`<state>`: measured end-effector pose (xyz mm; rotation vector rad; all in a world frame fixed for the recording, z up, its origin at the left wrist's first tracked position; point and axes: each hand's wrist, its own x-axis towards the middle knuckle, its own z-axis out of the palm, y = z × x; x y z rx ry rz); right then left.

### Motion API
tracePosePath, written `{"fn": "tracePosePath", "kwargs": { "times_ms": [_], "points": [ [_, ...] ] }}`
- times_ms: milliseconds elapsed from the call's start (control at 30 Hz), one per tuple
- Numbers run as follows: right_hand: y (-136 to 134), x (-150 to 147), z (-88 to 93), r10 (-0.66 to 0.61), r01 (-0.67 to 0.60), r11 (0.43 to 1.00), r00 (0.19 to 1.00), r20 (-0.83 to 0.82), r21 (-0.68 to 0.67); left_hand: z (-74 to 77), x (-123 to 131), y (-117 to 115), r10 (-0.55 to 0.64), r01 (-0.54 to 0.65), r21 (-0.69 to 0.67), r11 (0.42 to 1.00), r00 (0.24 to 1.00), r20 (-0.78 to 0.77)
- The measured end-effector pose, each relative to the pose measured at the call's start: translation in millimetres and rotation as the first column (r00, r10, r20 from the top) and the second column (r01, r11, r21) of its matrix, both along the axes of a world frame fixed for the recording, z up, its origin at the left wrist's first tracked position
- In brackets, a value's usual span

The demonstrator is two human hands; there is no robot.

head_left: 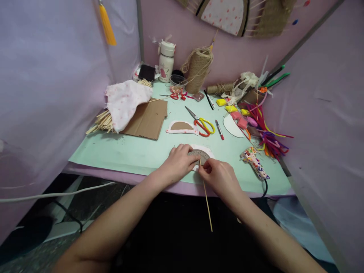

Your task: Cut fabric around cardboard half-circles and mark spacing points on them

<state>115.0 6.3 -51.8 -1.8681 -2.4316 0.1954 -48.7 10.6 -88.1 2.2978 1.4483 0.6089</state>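
A clear protractor [199, 154] lies on a white half-round piece [209, 152] near the front edge of the mint-green table [127, 153]. My left hand [179, 163] rests on the protractor's left side with fingers curled, pressing it down. My right hand [220, 176] pinches a thin wooden skewer [207, 199] near its top end, which sits against the protractor. The skewer runs down past the table edge towards me.
Scissors with yellow and red handles [201, 124], a fabric-edged half-round cardboard [182, 127], brown cardboard [148, 119], spotted cloth [125, 102] over a skewer bundle [102, 122], a twine spool [199, 70], a red pen [219, 129], pipe cleaners [267, 132] and a patterned glue gun [254, 162] lie around.
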Motion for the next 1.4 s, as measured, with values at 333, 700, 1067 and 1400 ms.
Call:
{"fn": "tracePosePath", "kwargs": {
  "times_ms": [333, 700, 1067, 1400],
  "points": [
    [-4.1, -16.5, -3.4, -0.029, 0.025, 1.000, 0.961, 0.276, 0.018, 0.3, -0.3, -0.8, -0.001, 0.001, -0.002, 1.000, 1.000, 0.028],
    [-4.2, -18.8, -6.8, -0.078, 0.076, 0.997, 0.965, 0.249, 0.019, -3.9, 0.2, 1.1, 0.002, -0.003, 0.018, 1.000, 0.999, 0.039],
    [-4.2, -16.1, -11.2, -0.080, 0.070, 0.996, 0.972, 0.221, 0.053, -2.8, 0.3, 1.2, 0.001, -0.002, 0.011, 1.000, 1.000, 0.029],
    [-3.8, -15.8, -14.8, -0.076, 0.063, 0.996, 0.977, 0.199, 0.067, 0.1, 0.1, 0.9, 0.001, 0.000, -0.007, 1.000, 1.000, 0.025]
  ]
}}
